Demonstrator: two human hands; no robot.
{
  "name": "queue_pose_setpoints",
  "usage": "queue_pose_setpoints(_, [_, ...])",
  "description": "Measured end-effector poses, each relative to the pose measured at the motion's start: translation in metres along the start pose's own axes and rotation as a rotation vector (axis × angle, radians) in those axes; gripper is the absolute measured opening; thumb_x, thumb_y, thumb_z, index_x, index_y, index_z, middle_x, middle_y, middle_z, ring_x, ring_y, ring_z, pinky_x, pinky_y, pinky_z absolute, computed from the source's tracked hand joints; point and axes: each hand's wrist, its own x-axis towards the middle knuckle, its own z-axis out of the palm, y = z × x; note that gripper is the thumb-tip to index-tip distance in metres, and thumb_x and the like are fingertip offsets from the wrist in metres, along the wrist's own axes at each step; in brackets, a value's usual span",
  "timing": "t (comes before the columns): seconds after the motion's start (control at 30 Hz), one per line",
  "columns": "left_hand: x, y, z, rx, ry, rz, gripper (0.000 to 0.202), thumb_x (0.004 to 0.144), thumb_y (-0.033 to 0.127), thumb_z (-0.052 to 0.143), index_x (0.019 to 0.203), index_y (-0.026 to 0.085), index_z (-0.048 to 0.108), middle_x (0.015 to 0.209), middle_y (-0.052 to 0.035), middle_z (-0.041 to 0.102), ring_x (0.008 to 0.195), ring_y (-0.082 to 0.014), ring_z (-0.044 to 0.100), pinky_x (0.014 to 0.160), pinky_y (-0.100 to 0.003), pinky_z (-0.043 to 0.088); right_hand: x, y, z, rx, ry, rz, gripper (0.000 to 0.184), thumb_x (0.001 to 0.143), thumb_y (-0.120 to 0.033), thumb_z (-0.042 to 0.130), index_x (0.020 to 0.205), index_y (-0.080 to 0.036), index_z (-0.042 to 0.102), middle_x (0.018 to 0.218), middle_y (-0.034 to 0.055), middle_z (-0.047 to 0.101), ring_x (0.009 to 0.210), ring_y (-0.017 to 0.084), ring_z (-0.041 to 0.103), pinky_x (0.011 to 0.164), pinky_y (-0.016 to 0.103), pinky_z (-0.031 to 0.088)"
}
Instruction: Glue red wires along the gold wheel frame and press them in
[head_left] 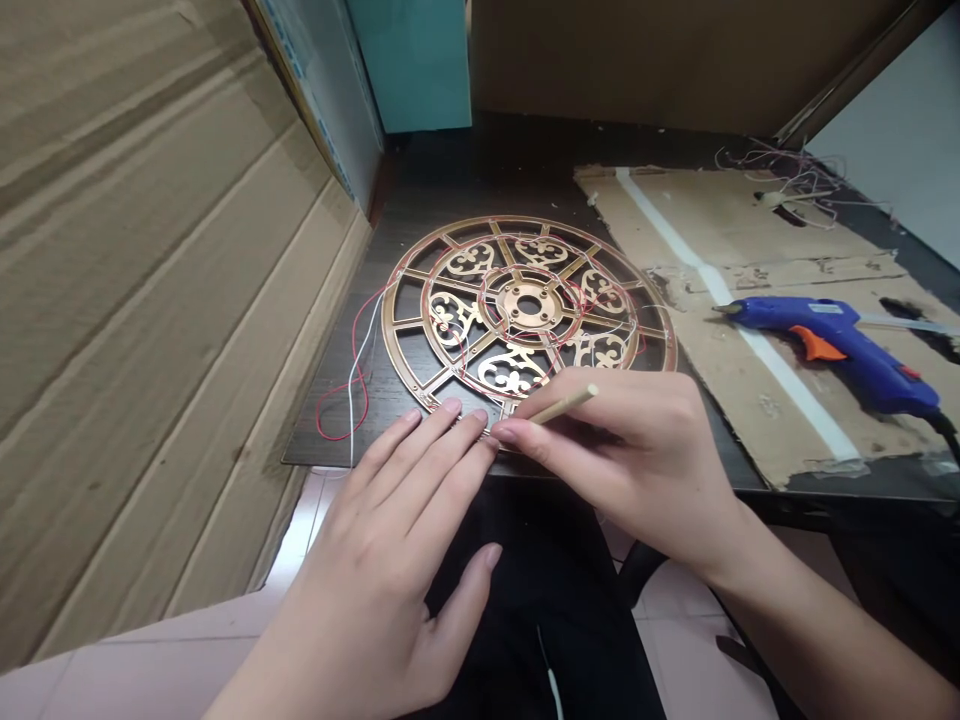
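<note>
A round, gold-brown openwork wheel (529, 305) with scroll ornaments lies flat on the dark table. Thin red wire (358, 385) and white wire (364, 350) run along its rings and loop off its left side. My left hand (405, 520) rests with outstretched fingers on the wheel's near rim, thumb apart. Between the thumb and fingers of my right hand (637, 450) is a slim wooden stick (566, 402), tilted, its lower end at the near rim beside my left fingertips. That lower tip is hidden by my fingers.
A blue glue gun (847, 345) with an orange trigger lies on worn cardboard (810, 400) to the right. Tangled wires (810, 180) sit at the back right. A cardboard wall (172, 300) borders the left, and a teal box (412, 65) stands behind.
</note>
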Motion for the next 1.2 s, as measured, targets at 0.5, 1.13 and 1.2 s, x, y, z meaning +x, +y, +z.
queue_pose_setpoints(0.5, [0.0004,-0.0027,0.0000,-0.006,-0.002,0.007,0.062,0.095,0.019,0.059,0.155,0.014,0.046,0.168,-0.0033,0.043,0.162,-0.0173,0.032,0.139,-0.034,0.022,0.0003,0.0018,0.0018,-0.045,0.052,0.011,0.015,0.101,-0.014,0.074,0.087,-0.017,0.071,0.086,-0.0003,0.077,0.073,0.012,0.072,0.068,0.023,0.054])
queue_pose_setpoints(1.13, [-0.0042,-0.0032,-0.0034,-0.010,0.004,0.013,0.062,0.096,0.020,0.059,0.156,0.013,0.044,0.168,-0.0033,0.041,0.162,-0.0170,0.031,0.139,-0.033,0.021,0.0011,0.0023,0.0001,0.024,-0.034,-0.050,0.017,0.103,-0.011,0.071,0.086,-0.015,0.069,0.086,0.0011,0.076,0.077,0.013,0.071,0.071,0.026,0.056])
queue_pose_setpoints(1.2, [-0.0040,-0.0029,-0.0031,-0.006,0.004,0.016,0.063,0.096,0.020,0.059,0.157,0.013,0.044,0.169,-0.0034,0.041,0.163,-0.0169,0.031,0.139,-0.033,0.021,0.0011,0.0024,0.0005,0.026,-0.034,-0.066,0.015,0.102,-0.009,0.070,0.088,-0.014,0.070,0.086,0.0016,0.075,0.078,0.012,0.071,0.072,0.025,0.056])
